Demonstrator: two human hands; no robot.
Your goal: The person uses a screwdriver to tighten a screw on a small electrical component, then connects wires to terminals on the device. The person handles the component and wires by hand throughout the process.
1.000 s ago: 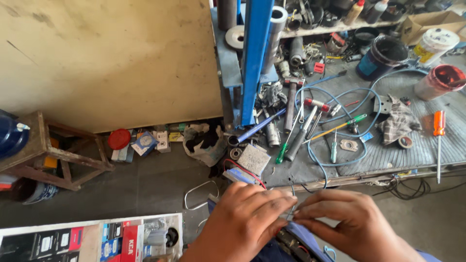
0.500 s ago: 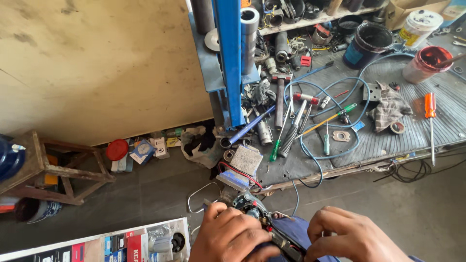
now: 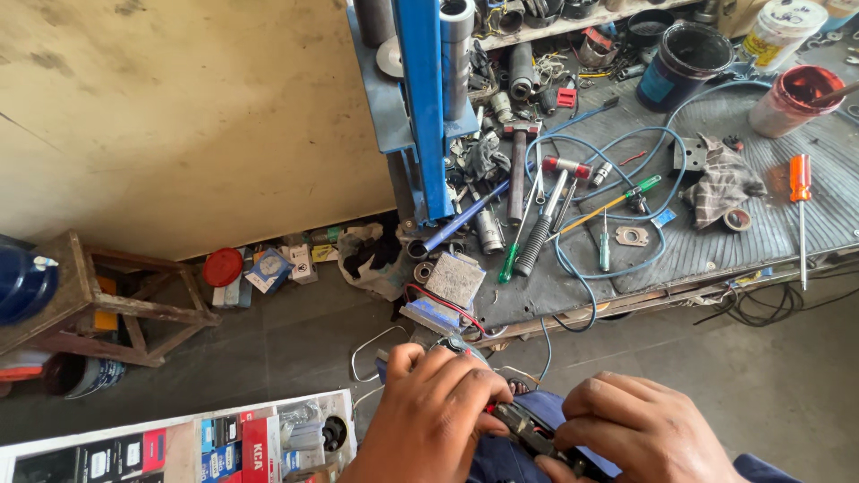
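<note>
Hands, left (image 3: 436,416) and right (image 3: 637,434), pinch dark metal pliers (image 3: 528,434) above the ribbed, cluttered workbench (image 3: 761,237).

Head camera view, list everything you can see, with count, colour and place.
Workbench: one, grey, upper right.
Press frame: one, blue, top centre.
Hammer: one, dark wooden handle, on bench.
Screwdrivers: orange at bench right, green near bench front.
Hose: one, blue, looped across bench.
Paint cans: dark blue, red-stained, bench top right.
Rag: one, grey, on bench.
Stool: one, wooden, left floor.
Lid: one, red, on floor.
Pliers: one, dark, between both hands.
Left hand: over the pliers.
Right hand: fingers on the pliers.
</note>
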